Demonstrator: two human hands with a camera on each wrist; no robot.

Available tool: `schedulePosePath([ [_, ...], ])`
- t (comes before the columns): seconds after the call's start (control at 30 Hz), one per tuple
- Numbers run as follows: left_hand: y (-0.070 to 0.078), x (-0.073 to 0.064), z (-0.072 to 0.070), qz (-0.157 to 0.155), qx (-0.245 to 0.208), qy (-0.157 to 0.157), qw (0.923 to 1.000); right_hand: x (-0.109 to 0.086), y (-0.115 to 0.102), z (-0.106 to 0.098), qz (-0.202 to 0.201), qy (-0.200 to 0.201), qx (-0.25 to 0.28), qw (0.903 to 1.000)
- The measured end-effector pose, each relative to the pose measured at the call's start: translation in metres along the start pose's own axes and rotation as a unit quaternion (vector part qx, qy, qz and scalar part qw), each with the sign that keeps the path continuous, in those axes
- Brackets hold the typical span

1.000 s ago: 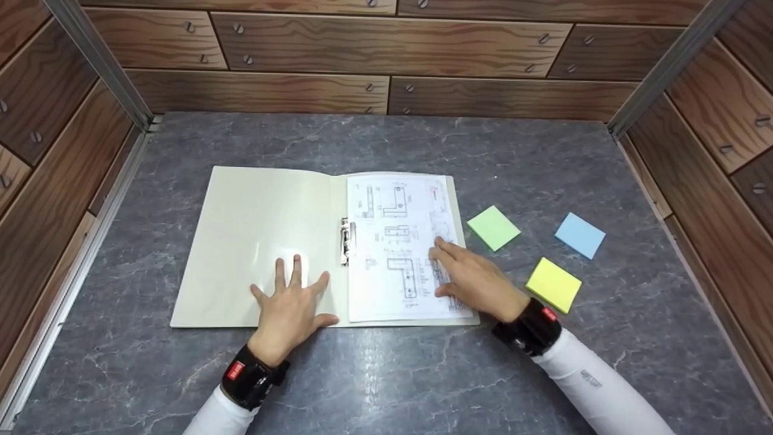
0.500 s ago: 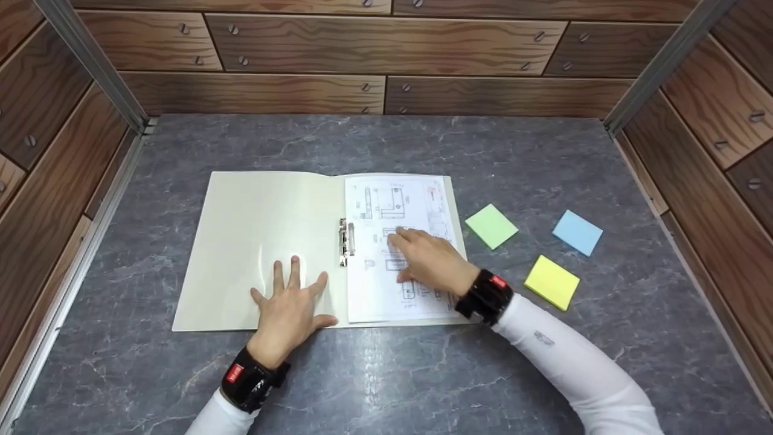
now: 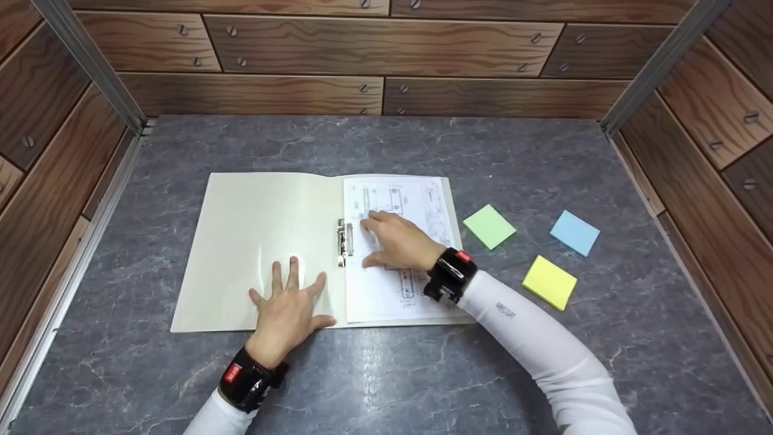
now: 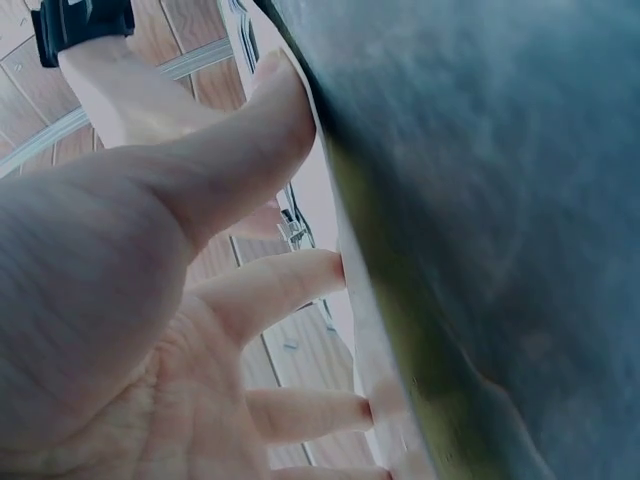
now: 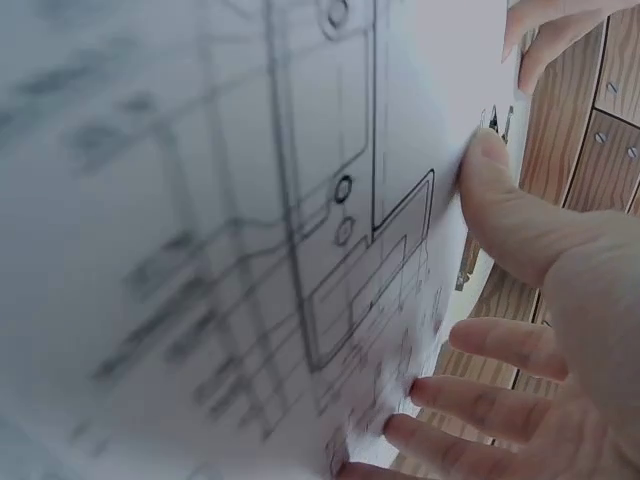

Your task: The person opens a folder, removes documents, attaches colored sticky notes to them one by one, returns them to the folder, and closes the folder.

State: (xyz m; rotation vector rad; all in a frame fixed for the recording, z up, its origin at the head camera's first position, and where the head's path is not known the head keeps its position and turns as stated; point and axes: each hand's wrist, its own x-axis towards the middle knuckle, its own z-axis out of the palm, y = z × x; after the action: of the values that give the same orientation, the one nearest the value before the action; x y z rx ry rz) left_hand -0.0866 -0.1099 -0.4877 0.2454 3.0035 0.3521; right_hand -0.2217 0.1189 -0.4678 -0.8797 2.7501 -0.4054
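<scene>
An off-white folder (image 3: 232, 223) lies spread on the table, with a metal clip (image 3: 342, 241) along its spine. Sheets of paper (image 3: 368, 299) printed with technical drawings lie on its right half. My left hand (image 3: 287, 314) rests with fingers spread on the lower part of the left cover, its thumb by the spine; the left wrist view shows its fingertips against the folder's surface. Over the top sheet is my right hand (image 3: 401, 241), thumb and fingers spread apart close to the clip. In the right wrist view its fingertips touch the printed paper (image 5: 180, 280).
Right of the folder lie three sticky-note pads: green (image 3: 490, 226), blue (image 3: 575, 233) and yellow (image 3: 549, 283). The grey marbled table (image 3: 386, 380) is bordered by wood-patterned walls (image 3: 386, 45) at the back and sides, with metal posts at the corners.
My right hand has moved left across the sheets, from their right edge towards the clip. My left hand stays in place on the cover.
</scene>
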Motion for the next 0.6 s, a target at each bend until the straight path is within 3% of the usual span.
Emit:
schedulePosePath([
  [0.4,-0.002,-0.001,-0.001,0.005,0.006,0.0,1.0,0.027,-0.018,-0.004,-0.018,-0.028,0.01,0.9994],
  [0.6,0.0,-0.001,-0.001,0.003,0.002,-0.001,1.0,0.032,-0.02,0.0,-0.021,-0.025,-0.006,0.9994],
])
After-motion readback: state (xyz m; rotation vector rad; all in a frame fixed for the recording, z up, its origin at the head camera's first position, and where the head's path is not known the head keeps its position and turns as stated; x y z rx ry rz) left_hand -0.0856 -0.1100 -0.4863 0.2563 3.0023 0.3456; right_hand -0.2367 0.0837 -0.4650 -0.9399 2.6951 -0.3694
